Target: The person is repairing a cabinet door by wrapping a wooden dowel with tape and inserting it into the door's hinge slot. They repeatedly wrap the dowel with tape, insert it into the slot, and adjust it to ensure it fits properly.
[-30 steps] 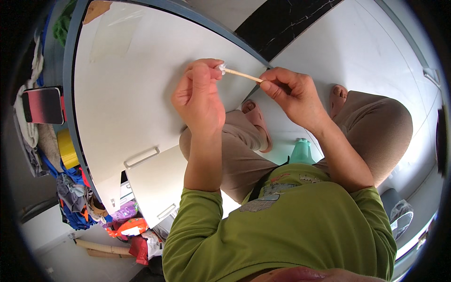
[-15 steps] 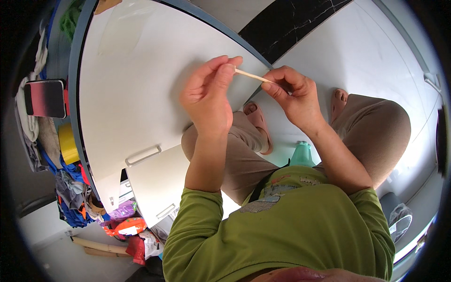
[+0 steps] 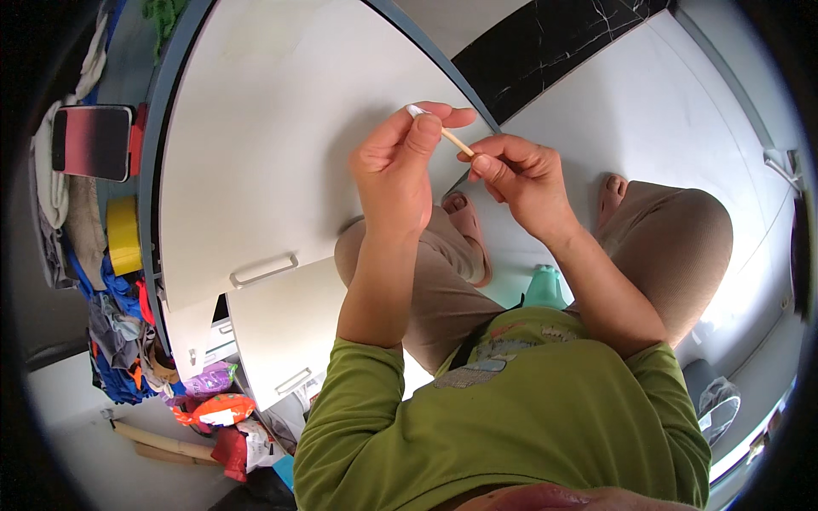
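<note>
A thin cotton swab (image 3: 458, 142) with a pale stick slants between my two hands, in front of a white cabinet panel. Its white tip shows just past the thumb and index finger of my left hand (image 3: 396, 175), which pinch the swab near that end. My right hand (image 3: 527, 183) grips the stick's lower right end between thumb and fingertips. The other fingers of both hands are loosely bent.
The white cabinet panel (image 3: 264, 136) has a metal handle (image 3: 264, 271). At the left, a phone (image 3: 92, 143) and a yellow tape roll (image 3: 124, 236) sit by heaped clothes. A green stool (image 3: 545, 288) stands between my legs. Bags (image 3: 226, 410) lie lower left.
My left fingers have moved along the swab, and its white tip now sticks out beyond them. The hands are closer together, with less stick between them. The view has shifted slightly.
</note>
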Available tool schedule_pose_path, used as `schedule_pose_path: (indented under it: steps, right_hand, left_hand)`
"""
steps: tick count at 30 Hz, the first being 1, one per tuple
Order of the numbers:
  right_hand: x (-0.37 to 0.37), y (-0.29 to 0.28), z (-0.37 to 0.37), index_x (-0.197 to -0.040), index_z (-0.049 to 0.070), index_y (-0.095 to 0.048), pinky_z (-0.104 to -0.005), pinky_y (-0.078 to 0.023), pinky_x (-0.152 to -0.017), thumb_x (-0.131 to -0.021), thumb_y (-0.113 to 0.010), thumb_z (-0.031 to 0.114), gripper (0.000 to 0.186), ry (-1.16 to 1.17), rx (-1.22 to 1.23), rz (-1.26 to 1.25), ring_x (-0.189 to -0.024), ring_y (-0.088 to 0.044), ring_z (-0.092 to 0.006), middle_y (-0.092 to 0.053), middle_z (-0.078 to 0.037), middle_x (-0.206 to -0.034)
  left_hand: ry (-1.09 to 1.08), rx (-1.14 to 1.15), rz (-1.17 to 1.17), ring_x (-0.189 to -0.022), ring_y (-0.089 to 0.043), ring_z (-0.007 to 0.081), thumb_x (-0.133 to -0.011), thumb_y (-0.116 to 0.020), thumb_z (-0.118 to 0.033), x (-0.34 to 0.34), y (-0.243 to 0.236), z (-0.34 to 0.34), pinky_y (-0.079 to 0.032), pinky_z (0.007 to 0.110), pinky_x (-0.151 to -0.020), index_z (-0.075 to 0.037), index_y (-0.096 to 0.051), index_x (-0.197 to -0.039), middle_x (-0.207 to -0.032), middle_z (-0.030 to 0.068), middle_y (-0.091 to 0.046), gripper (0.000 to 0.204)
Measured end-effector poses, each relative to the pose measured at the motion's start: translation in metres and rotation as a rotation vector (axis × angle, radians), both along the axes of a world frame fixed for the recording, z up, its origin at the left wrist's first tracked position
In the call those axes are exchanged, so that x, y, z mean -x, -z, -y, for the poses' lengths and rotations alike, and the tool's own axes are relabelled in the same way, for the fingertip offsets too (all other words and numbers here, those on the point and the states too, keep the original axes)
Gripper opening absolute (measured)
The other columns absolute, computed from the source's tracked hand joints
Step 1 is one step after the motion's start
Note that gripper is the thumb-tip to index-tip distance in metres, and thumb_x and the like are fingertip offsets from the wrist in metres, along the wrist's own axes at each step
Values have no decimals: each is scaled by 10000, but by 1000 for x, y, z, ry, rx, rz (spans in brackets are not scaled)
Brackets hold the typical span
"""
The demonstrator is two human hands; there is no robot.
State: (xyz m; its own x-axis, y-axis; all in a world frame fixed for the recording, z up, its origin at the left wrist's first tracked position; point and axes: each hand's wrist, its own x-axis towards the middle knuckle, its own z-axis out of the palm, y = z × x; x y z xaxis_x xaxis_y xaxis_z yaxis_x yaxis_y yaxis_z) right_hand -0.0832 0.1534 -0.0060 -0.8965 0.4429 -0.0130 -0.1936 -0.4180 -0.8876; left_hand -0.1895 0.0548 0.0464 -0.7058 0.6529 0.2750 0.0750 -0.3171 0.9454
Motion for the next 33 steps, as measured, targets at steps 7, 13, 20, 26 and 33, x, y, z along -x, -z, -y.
schedule_pose_path:
  steps: [7, 13, 20, 26, 33]
  right_hand:
    - [5, -16, 4, -916, -3, -661, -207, -423, -619, -874, -632, 120, 133, 15, -43, -50, -703, -508, -56, -608, 6, -750]
    - [23, -37, -7, -915, -11, -662, -211, -403, -604, -871, -629, 102, 125, -45, -73, -157, -682, -480, -52, -584, 12, -712]
    - [57, -72, -22, -924, 3, -661, -223, -388, -553, -873, -621, 124, 138, 9, -162, -346, -620, -455, -54, -574, 7, -662]
    - [78, -76, -39, -944, 56, -663, -278, -425, -527, -841, -621, 88, 116, 192, -331, -463, -556, -506, -160, -604, -88, -686]
    - [92, -72, -49, -914, 91, -664, -354, -482, -551, -795, -622, 73, 128, 485, -524, -561, -655, -599, -323, -634, -117, -787]
  left_hand:
    - [1, -80, -36, -1083, -565, 294, -932, -524, -110, -3, -22, -4, -420, 351, -882, -1, -538, -1201, -1110, 206, -614, 291]
    - [68, -235, -78, -1010, -587, 298, -968, -472, -239, 13, -29, -9, -448, 387, -805, 6, -586, -1046, -971, 159, -643, 281]
    - [-229, -140, -327, -798, -646, 254, -942, -530, -162, 16, -77, -28, -492, 323, -688, 67, -598, -976, -917, 163, -657, 241]
    - [-652, 79, -805, -849, -618, 185, -943, -515, -106, 19, -84, -47, -499, 252, -697, 76, -540, -1158, -1047, 179, -599, 283]
    - [-1062, 274, -1731, -1150, -506, 263, -924, -496, -19, 45, -73, -39, -458, 338, -920, 33, -556, -1168, -1249, 183, -479, 257]
